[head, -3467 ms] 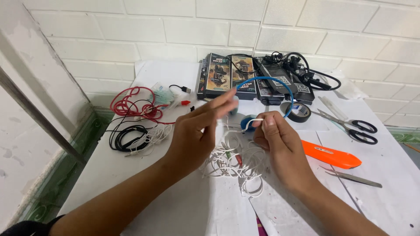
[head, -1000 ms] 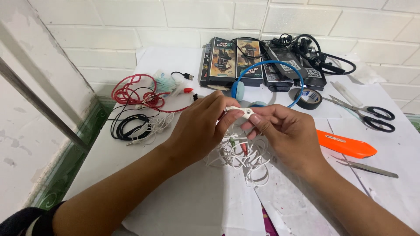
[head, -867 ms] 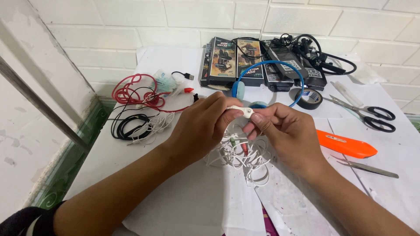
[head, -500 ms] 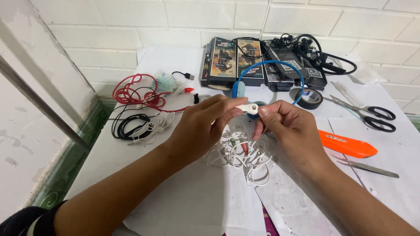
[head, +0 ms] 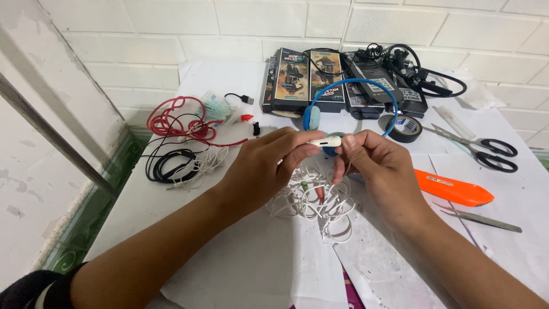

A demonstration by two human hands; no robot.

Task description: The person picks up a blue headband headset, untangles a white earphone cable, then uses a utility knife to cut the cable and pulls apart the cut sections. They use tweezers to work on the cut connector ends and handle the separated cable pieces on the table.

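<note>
White plastic, a small oblong piece on a thin cord, sits pinched between both hands above the middle of the paper-covered table. The left hand closes finger and thumb on one end while the right hand nips the other, which holds it level and close to the eye. Below them lies a loose tangle of white wire. Blue headphones rest just behind, and an orange knife handle lies toward the right edge.
</note>
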